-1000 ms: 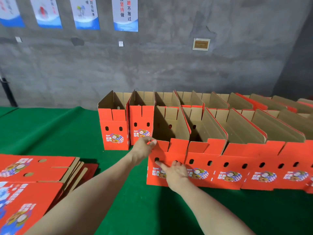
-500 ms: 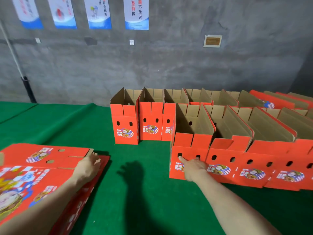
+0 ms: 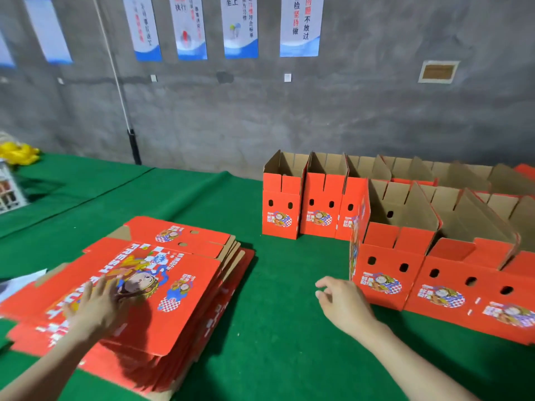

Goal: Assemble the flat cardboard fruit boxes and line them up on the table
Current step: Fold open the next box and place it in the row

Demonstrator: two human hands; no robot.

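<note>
A stack of flat red fruit boxes (image 3: pixel 179 287) lies on the green table (image 3: pixel 283 342) at the near left. My left hand (image 3: pixel 97 306) rests flat on the top sheet, fingers spread. Assembled red boxes stand in two rows on the right: the front row begins with the nearest assembled box (image 3: pixel 388 270), and a back row (image 3: pixel 301 204) stands nearer the wall. My right hand (image 3: pixel 344 299) hovers just left of that front box, fingers loosely curled, holding nothing.
A grey concrete wall (image 3: pixel 347 111) with several posters runs behind the table. A yellow object (image 3: pixel 18 153) and a white crate (image 3: pixel 8 188) sit at the far left. Bare green cloth lies between the stack and the boxes.
My left hand left the front box, moved to the flat stack and now lies on its top sheet. My right hand came off the front box's face. The view swung left.
</note>
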